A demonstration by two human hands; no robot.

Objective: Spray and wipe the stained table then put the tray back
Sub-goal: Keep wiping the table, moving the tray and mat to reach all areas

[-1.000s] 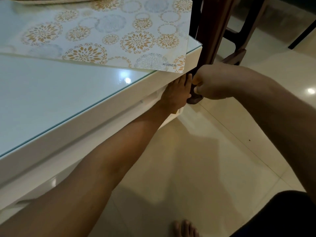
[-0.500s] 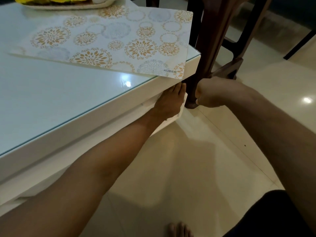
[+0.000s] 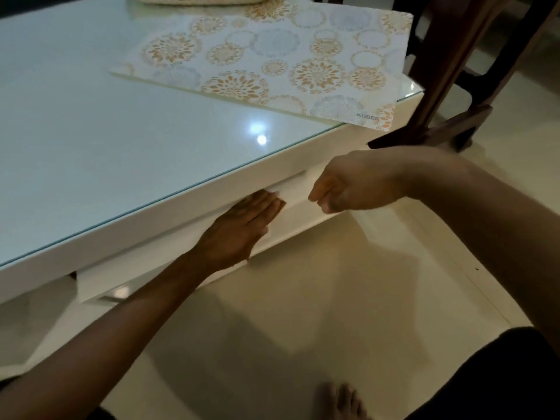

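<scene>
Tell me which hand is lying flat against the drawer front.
The left hand: its straight fingers press flat on the white drawer front. The right hand hangs beside it, loosely curled, holding nothing.

Glossy glass top on the white table (image 3: 91,140), catching bright lamp glare; its sides look smooth, painted white. The placemat (image 3: 272,62) lies matt, printed with florals. Dark polished wood on the chair legs (image 3: 439,71); the floor tiles (image 3: 333,298) shine cream.
</scene>
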